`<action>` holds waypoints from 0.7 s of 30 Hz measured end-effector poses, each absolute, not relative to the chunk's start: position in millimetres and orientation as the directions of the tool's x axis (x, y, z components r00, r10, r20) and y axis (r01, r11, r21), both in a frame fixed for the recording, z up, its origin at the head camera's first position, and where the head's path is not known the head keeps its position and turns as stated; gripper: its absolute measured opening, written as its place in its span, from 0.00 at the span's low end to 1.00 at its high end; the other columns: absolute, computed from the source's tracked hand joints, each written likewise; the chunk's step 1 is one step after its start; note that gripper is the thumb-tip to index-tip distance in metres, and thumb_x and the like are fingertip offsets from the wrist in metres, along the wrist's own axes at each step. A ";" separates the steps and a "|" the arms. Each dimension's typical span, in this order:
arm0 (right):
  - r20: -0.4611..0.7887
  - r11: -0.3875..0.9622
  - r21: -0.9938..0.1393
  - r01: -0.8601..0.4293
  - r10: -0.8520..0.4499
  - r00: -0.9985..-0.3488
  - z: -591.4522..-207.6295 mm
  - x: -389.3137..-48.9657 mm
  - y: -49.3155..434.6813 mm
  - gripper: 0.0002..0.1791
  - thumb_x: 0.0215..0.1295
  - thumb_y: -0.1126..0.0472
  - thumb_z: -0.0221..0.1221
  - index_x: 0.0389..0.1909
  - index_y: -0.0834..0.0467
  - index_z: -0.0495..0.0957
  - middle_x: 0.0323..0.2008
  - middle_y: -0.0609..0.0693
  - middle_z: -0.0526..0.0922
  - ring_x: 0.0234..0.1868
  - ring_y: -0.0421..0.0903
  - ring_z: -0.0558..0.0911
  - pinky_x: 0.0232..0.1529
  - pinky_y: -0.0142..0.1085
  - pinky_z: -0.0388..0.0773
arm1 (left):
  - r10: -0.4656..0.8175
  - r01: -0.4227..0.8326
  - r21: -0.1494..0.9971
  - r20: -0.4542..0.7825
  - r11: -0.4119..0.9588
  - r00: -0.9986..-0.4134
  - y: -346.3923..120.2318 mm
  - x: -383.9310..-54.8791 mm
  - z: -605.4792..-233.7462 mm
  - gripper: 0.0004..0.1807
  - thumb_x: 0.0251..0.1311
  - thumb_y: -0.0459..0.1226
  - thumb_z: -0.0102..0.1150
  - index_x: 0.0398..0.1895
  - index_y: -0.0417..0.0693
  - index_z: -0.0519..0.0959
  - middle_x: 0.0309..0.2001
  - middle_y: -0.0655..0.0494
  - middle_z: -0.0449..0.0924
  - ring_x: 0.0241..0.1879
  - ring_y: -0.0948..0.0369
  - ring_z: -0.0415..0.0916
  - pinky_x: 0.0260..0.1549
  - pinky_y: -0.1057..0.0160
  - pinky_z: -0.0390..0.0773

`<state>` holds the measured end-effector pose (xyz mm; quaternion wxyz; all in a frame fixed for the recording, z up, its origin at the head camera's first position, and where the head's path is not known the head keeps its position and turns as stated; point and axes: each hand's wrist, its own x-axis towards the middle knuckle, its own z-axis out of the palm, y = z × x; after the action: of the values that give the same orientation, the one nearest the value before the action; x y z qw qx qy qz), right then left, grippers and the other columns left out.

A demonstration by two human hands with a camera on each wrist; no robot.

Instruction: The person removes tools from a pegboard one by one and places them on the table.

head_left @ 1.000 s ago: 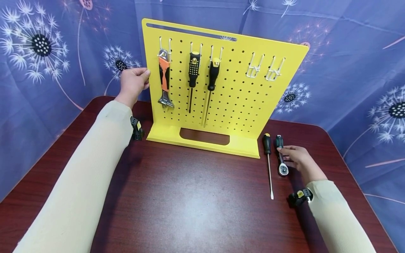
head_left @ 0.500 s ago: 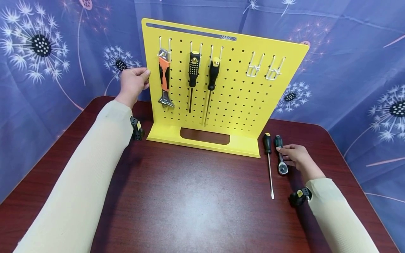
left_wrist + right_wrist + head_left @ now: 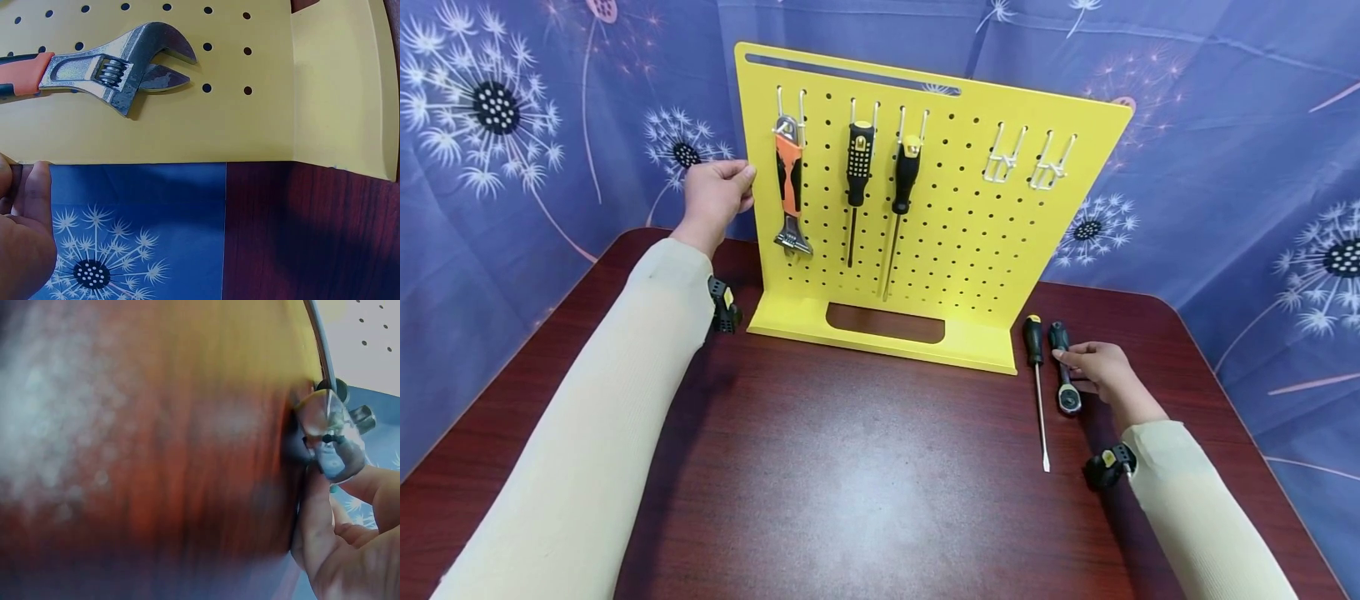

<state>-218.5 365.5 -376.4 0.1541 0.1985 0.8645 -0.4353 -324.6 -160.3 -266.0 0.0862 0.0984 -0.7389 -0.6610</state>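
At the left edge of the upright yellow pegboard [image 3: 977, 212], my left hand [image 3: 711, 200] pinches the rim between thumb and fingers. Nearest to it an orange-and-black adjustable wrench [image 3: 791, 179] hangs on the board, its jaw end down; the left wrist view shows the wrench [image 3: 119, 65] close up. On the right, the thumb and fingers of my right hand [image 3: 1105, 373] grip a ratchet wrench [image 3: 1069, 401] with a dark handle, its round head towards me. In the right wrist view the shiny ratchet head [image 3: 334, 440] sticks out above the fingers.
Two black-handled screwdrivers, one with a dotted grip [image 3: 860, 162] and one smooth [image 3: 907, 175], hang mid-board. White hooks [image 3: 1002, 162] at the board's right hold nothing. A long screwdriver [image 3: 1038, 392] lies beside the ratchet on the dark red table [image 3: 865, 467]. A blue curtain [image 3: 1240, 208] hangs behind.
My right hand has shifted slightly left and away from me, with the ratchet wrench moving and turning a little in it. The left hand stays on the pegboard's edge.
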 end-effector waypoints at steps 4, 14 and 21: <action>-0.417 0.570 -0.679 0.463 0.219 -0.882 -376.5 -217.4 363.8 0.35 0.76 0.51 0.57 0.69 0.75 0.62 0.42 0.50 0.74 0.39 0.40 0.76 0.38 0.30 0.86 | -0.259 -0.026 0.993 0.004 0.113 -0.966 -160.3 -324.6 -266.5 0.20 0.74 0.38 0.57 0.65 0.42 0.79 0.46 0.59 0.78 0.33 0.70 0.72 0.29 0.81 0.78; -0.356 0.648 -0.648 0.401 0.207 -0.911 -376.3 -215.5 361.5 0.31 0.76 0.52 0.58 0.62 0.75 0.69 0.46 0.58 0.77 0.39 0.43 0.81 0.47 0.43 0.89 | -0.261 -0.034 0.995 -0.007 0.097 -0.965 -160.9 -323.8 -266.0 0.20 0.74 0.38 0.57 0.65 0.43 0.79 0.43 0.62 0.78 0.34 0.70 0.72 0.29 0.81 0.78; -0.363 0.653 -0.638 0.407 0.211 -0.907 -373.8 -212.7 361.8 0.31 0.76 0.50 0.57 0.63 0.75 0.70 0.44 0.56 0.78 0.38 0.41 0.81 0.43 0.39 0.90 | -0.262 -0.024 0.995 0.004 0.102 -0.965 -160.3 -322.9 -266.2 0.20 0.74 0.38 0.57 0.64 0.42 0.79 0.41 0.63 0.78 0.33 0.70 0.72 0.29 0.80 0.78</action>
<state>-212.7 361.8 -373.8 0.1295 0.1718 0.8999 -0.3793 -322.9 -160.3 -266.2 0.0897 0.0970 -0.7368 -0.6630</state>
